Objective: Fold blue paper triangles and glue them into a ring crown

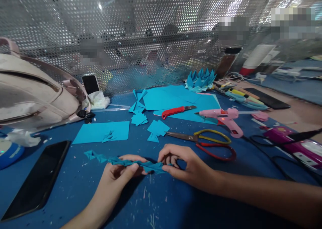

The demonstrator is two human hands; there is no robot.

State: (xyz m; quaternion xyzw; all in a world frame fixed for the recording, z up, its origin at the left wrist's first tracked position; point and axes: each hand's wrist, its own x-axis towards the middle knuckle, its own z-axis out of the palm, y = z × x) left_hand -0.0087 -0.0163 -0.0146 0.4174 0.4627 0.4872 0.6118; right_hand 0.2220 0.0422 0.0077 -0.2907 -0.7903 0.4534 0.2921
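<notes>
A long strip of folded blue paper [115, 161] stretches between my two hands, low over the blue tabletop. My left hand [120, 175] is closed on its middle, thumb on top. At the strip's right end, my right hand [186, 165] pinches it with thumb and fingers; the fingers partly cover that end. Small blue paper squares [158, 128] lie just beyond the hands. Scissors [198, 138] with yellow and red handles rest past my right hand, their tip by the squares. A blue paper sheet [100, 131] bearing small folded pieces [108, 136] lies beyond my left hand.
A red-handled cutter [176, 112] lies on blue sheets [163, 98]. Right of it are a pink glue gun [226, 116] and a purple power strip [294, 145] with cables. A black phone [37, 180] and a pale backpack [37, 88] occupy the left. A spiky paper ring [200, 81] stands behind.
</notes>
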